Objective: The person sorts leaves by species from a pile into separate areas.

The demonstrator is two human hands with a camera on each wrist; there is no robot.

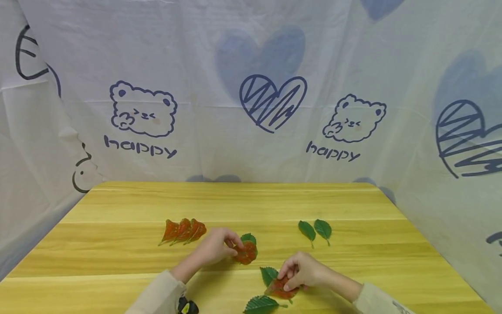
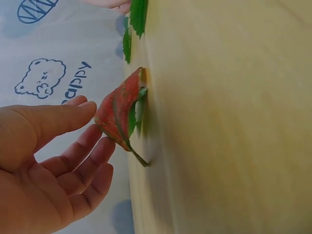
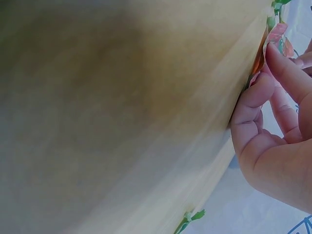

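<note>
My left hand (image 1: 218,246) pinches the edge of a red leaf (image 1: 246,253) between thumb and fingers; a green leaf (image 1: 248,237) shows behind it. From the left wrist view, this red leaf (image 2: 118,109) has a green midrib and a stem pointing down to the tabletop. Nearer the front edge, my right hand (image 1: 303,272) holds another red leaf (image 1: 280,288) with thumb and fingertips, low over the table. Green leaves peep out on either side of that one, one above (image 1: 268,274) and one below (image 1: 260,304).
Three red leaves (image 1: 184,231) lie overlapping in a row at the left on the wooden table (image 1: 129,253). Two green leaves (image 1: 315,231) rest side by side at the right. Beside the left sleeve sits a small black object (image 1: 187,306). A printed white curtain (image 1: 204,87) hangs around the table.
</note>
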